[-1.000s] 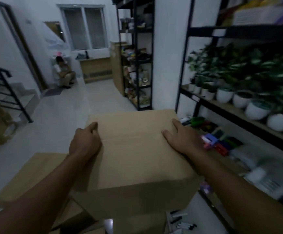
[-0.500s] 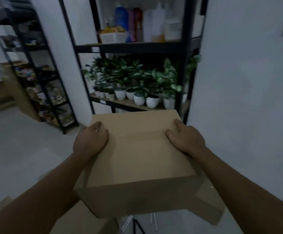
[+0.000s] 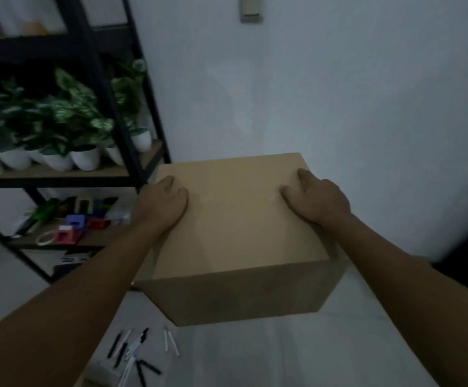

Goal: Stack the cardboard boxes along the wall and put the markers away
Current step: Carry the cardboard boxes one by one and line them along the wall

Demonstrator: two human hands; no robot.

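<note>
- The markers (image 3: pixel 135 356) lie scattered on the floor (image 3: pixel 255 358) nearest the person, below the raised box, black and white ones mixed together and untouched (that half of the task is, by my reading, not yet begun).
- The cardboard box (image 3: pixel 235 233) is held in the air between both forearms, its closed top facing up and its near face in shadow; a second ago it pointed down the room toward the far window, and now it faces the bare white wall (image 3: pixel 338 107).
- The left hand (image 3: pixel 161 203) clasps the box's upper left edge, thumb laid on the top and fingers wrapped over the side; the right hand (image 3: pixel 317 198) grips the upper right edge the same way, fingers curled onto the top panel.
- The black shelf unit (image 3: pixel 98 88), with its potted plants (image 3: pixel 85 129) and small coloured tape dispensers (image 3: pixel 71 227) lower down, has slid from the right of the view to the left.
- That turn suggests the carrying is nearly done: the box seems lined up for setting down against the wall, just beside the shelf unit (the floor there looks free).
</note>
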